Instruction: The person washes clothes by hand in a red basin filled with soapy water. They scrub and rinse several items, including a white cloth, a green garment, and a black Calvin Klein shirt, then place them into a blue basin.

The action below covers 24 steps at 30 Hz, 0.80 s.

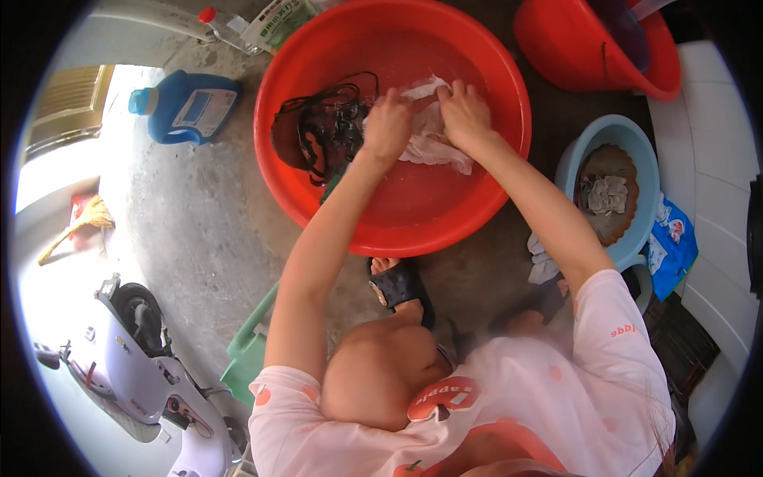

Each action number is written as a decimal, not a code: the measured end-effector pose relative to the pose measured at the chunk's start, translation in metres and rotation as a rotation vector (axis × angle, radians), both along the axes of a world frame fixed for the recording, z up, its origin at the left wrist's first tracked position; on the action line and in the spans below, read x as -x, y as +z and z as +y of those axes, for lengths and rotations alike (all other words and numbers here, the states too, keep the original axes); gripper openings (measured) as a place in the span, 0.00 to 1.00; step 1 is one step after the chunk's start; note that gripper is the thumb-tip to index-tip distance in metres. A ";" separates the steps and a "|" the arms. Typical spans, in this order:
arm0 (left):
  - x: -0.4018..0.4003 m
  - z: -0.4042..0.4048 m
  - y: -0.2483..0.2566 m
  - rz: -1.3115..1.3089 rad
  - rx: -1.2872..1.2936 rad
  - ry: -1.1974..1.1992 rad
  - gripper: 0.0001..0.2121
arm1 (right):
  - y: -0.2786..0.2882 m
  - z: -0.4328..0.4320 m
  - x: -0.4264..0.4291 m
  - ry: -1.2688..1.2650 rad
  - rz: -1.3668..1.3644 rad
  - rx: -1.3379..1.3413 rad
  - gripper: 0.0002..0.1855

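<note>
A wide red plastic basin (390, 243) with shallow water lies before me. My left hand (387, 122) and my right hand (468, 116) are both inside it, gripping a wet, whitish cloth (435, 152). Part of the cloth is bunched between the hands, and its lower edge trails in the water. The fingertips are partly hidden by the hands' backs. Left of my left hand, a tangle of black straps or dark cloth (325, 113) rests in the water. Something dark green (329, 189) shows beside my left forearm.
Right of the basin stand a light blue basin (647, 173) holding grey cloth (608, 195) and a blue bag (673, 244). A red tub (554, 53) is at upper right. Leftward are a blue detergent bottle (194, 110), broom (89, 217), scooter (137, 369) and green plastic seat (250, 358).
</note>
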<state>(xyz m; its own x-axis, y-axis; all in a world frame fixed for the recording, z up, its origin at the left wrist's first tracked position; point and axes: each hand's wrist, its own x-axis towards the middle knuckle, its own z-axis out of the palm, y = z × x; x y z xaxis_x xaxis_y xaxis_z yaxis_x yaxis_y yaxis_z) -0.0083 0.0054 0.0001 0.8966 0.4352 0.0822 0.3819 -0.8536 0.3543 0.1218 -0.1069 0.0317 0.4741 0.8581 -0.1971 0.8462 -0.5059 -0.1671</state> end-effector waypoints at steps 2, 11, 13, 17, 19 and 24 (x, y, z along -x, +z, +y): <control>-0.017 -0.010 -0.035 0.099 -0.042 -0.030 0.18 | -0.052 -0.003 -0.010 -0.036 -0.026 -0.017 0.27; -0.012 0.018 -0.076 0.382 0.320 0.269 0.23 | -0.119 -0.015 -0.076 -0.096 0.013 0.119 0.23; -0.006 0.045 -0.046 0.568 0.325 0.210 0.22 | -0.066 0.009 -0.072 -0.158 0.202 0.204 0.20; 0.012 0.093 -0.032 0.016 0.731 0.341 0.19 | 0.008 0.021 -0.091 -0.187 0.309 -0.061 0.21; 0.014 0.082 0.034 -0.169 0.630 0.341 0.18 | 0.040 0.018 -0.094 -0.093 0.142 -0.276 0.18; 0.033 0.052 0.162 -0.446 0.563 0.385 0.14 | 0.136 -0.003 -0.079 0.146 0.114 -0.685 0.14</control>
<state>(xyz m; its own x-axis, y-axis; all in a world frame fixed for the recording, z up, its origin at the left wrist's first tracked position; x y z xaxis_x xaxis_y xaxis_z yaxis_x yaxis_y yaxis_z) -0.0408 0.0574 0.1621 0.6101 0.7889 0.0730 0.3340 -0.3396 0.8793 0.2010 -0.1102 0.1672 0.3532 0.8600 0.3682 0.8557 -0.1380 -0.4987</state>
